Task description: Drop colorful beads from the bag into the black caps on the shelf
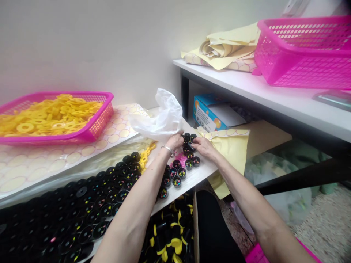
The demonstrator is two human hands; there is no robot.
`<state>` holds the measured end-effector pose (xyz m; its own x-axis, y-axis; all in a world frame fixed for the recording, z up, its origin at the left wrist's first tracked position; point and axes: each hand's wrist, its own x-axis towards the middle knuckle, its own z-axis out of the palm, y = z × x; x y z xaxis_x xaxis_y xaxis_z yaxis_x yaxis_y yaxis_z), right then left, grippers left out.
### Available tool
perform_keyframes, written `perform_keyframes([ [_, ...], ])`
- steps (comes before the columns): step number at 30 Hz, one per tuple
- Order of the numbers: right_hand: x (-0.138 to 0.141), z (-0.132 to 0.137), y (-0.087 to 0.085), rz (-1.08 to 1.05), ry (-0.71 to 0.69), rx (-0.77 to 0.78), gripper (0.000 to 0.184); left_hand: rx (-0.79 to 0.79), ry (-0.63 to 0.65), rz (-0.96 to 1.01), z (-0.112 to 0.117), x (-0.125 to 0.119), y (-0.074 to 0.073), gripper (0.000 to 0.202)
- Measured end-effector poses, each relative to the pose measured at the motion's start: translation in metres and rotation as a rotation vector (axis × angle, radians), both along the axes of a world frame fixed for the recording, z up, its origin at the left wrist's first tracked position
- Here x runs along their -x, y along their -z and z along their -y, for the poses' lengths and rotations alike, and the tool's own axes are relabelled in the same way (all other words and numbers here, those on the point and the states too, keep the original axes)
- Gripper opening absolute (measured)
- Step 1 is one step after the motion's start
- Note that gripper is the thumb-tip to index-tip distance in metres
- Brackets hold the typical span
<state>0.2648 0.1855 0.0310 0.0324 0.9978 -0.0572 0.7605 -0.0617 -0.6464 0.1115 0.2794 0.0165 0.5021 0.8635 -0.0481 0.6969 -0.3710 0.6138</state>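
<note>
Small round black cups (177, 181) holding tiny coloured beads stand on the white tabletop (171, 199). At the far end of this group, my left hand (174, 143), with a bangle at the wrist, is beside the cups, its fingertips partly hidden. My right hand (204, 147) faces it from the other side, fingers closed on a small black cup (191, 146). Between my forearms lies a patch of small pink beads (179, 160). A crumpled white plastic bag (167, 115) sits just beyond my left hand.
Rows of black cups (82, 204) fill the left side. Yellow rings (146, 157) lie near them; more fill a pink basket (104, 117). Below is a box of black-and-yellow pieces (170, 233). A higher shelf (233, 82) at right carries another pink basket (296, 65). A blue box (205, 113) sits underneath.
</note>
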Motion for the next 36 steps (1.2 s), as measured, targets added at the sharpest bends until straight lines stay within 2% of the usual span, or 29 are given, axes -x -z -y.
perform_keyframes([
  [4,0.004,-0.005,-0.006,0.087,-0.022,0.03,0.016,0.022,0.011,-0.064,0.0,0.001,-0.002,0.033],
  [7,0.004,-0.007,-0.005,0.064,-0.071,0.031,0.02,0.017,0.008,-0.08,0.004,0.005,-0.003,0.034],
  [11,-0.005,-0.003,0.01,-0.121,-0.167,-0.06,0.032,0.008,0.006,-0.084,0.008,0.009,-0.005,0.032],
  [14,-0.015,0.007,0.027,-0.274,-0.145,-0.156,0.043,-0.017,-0.005,-0.053,0.01,0.011,-0.006,0.03],
  [17,-0.02,0.021,0.04,-0.339,-0.093,-0.243,0.039,-0.047,-0.021,-0.008,0.014,0.011,-0.008,0.027],
  [20,-0.019,0.032,0.044,-0.327,-0.057,-0.333,0.033,-0.073,-0.026,0.016,0.02,0.01,-0.01,0.013],
  [23,-0.017,0.038,0.043,-0.307,-0.057,-0.32,0.035,-0.107,-0.041,0.019,0.025,0.007,-0.011,0.013],
  [30,-0.026,0.028,0.03,-0.189,-0.111,-0.206,0.063,-0.152,-0.079,-0.06,0.022,-0.005,-0.016,0.03],
  [33,-0.031,0.01,0.023,-0.109,-0.046,-0.237,0.053,-0.172,-0.071,-0.111,0.02,-0.009,-0.019,0.028],
  [36,-0.03,-0.014,0.018,-0.118,-0.011,-0.265,0.044,-0.19,-0.06,-0.156,0.019,-0.009,-0.02,0.021],
])
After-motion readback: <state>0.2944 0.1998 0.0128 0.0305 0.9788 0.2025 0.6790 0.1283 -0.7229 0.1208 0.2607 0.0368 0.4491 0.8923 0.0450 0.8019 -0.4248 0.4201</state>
